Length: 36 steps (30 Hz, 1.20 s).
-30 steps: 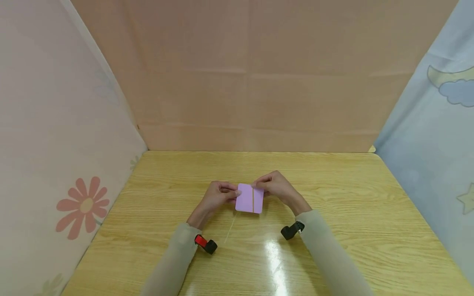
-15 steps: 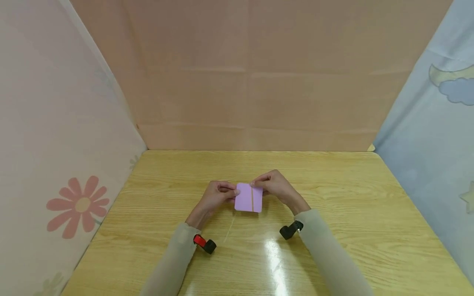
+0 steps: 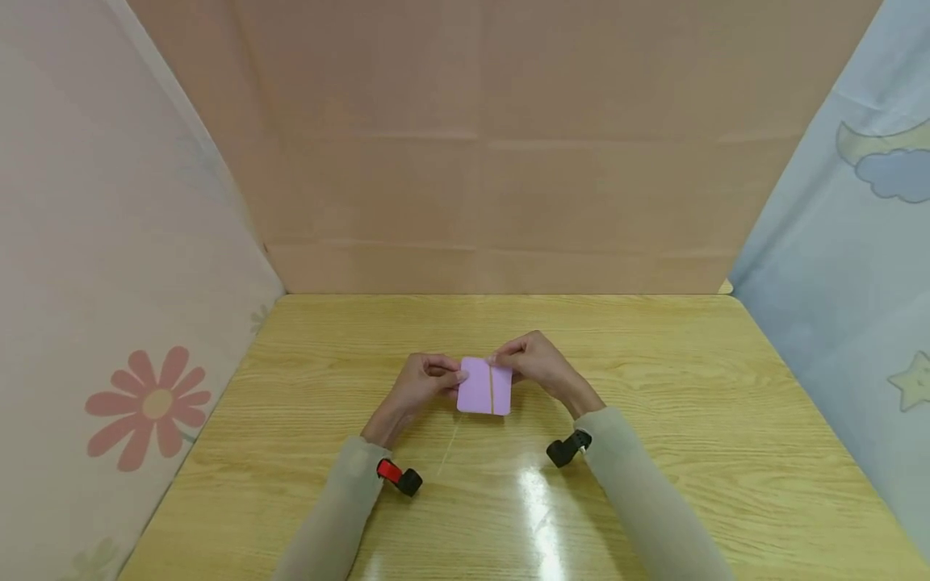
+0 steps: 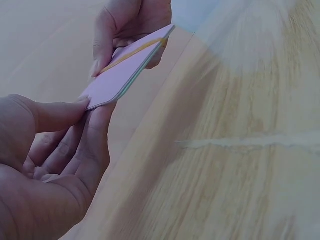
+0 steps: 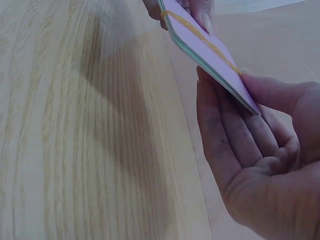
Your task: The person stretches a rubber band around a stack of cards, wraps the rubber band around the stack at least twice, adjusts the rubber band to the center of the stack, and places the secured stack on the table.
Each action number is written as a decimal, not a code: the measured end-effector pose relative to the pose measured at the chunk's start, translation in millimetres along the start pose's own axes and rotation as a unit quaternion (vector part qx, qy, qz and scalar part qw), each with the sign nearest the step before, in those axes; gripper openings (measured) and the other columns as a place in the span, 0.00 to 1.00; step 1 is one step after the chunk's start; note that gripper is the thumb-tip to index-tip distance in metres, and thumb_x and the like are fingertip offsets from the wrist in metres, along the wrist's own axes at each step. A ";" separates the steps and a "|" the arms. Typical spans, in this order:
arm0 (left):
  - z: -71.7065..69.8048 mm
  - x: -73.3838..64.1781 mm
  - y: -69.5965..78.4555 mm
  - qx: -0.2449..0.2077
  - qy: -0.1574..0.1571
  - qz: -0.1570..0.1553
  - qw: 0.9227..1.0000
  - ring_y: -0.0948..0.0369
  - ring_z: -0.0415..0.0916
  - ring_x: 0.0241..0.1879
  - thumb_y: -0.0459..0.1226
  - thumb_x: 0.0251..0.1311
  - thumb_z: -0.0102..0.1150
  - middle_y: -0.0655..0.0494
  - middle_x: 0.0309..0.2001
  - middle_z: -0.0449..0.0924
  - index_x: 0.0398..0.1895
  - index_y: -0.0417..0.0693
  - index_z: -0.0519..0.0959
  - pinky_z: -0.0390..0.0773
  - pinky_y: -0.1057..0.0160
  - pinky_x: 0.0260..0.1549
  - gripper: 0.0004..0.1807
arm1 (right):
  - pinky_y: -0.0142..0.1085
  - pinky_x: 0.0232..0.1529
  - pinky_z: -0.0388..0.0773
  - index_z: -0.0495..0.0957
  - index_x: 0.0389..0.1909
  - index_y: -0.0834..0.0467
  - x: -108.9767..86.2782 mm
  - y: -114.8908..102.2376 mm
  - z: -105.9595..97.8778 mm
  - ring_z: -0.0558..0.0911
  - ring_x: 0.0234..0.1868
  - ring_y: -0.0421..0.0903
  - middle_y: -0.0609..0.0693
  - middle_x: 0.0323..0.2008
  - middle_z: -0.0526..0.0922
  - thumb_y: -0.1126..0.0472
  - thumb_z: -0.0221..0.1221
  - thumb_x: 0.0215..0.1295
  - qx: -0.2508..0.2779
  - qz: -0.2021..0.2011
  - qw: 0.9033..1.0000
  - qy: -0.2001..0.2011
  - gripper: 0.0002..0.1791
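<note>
Head view: two hands meet just below the centre of the frame over a wood-grain worktop (image 3: 305, 355), with a pink stack (image 3: 475, 389) of thin pieces between them
Pink stack: appears raised off the worktop; both wrist views show it tilted, with a pale-green layer (image 5: 186, 48) along its edge
Yellow band (image 3: 492, 391): runs across the pink face, right of its middle in the head view; how it passes underneath is not seen
Left hand (image 3: 421, 379): pinches the left edge, thumb on the pink face and fingers beneath
Right hand (image 3: 534, 359): pinches the upper right part, thumb tip at the end of the band, fingers behind; whether the thumb presses the band or only rests beside it, I cannot tell
Step in hand: judged to be steadying the banded stack with two hands, the right one placed to work at the band
Next move: any shift of the band would call for a firm left pinch so the layers stay square, and a light right thumb, since a taut band could snap sideways or bend the pieces
</note>
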<state>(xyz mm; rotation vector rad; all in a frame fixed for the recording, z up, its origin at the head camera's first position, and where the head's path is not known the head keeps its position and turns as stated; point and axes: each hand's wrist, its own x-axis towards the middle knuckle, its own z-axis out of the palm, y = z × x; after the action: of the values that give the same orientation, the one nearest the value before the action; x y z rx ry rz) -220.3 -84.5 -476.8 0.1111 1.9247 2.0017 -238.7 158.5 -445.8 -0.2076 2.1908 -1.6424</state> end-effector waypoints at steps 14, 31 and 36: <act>7.2 0.4 4.1 0.027 -0.008 0.008 1.000 0.62 0.88 0.32 0.28 0.66 0.68 0.51 0.35 0.90 0.45 0.29 0.86 0.91 0.60 0.35 0.09 | 0.36 0.35 0.87 0.89 0.48 0.66 2.0 2.1 -0.7 0.86 0.33 0.43 0.56 0.41 0.91 0.60 0.66 0.72 -0.004 0.008 1.000 -0.012 0.14; 1.2 -0.5 2.9 0.007 0.019 -0.007 1.000 0.60 0.87 0.32 0.29 0.67 0.68 0.50 0.37 0.89 0.46 0.31 0.85 0.91 0.60 0.37 0.09 | 0.44 0.49 0.90 0.85 0.57 0.65 -3.4 1.5 -6.1 0.88 0.45 0.45 0.60 0.53 0.88 0.56 0.64 0.75 0.022 0.012 0.999 -0.024 0.19; -2.4 0.0 1.6 0.002 0.031 -0.005 1.000 0.61 0.87 0.32 0.28 0.66 0.68 0.50 0.37 0.89 0.45 0.30 0.85 0.91 0.61 0.37 0.08 | 0.47 0.51 0.90 0.83 0.59 0.67 -7.2 5.5 -6.2 0.90 0.45 0.47 0.62 0.53 0.88 0.59 0.63 0.75 0.050 0.020 0.998 -0.018 0.19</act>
<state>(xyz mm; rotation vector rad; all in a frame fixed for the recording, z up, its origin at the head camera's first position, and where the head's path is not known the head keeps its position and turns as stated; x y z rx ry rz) -221.3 -86.8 -475.4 0.0422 1.9637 2.0167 -234.0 168.2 -448.0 -0.1635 2.0669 -1.7064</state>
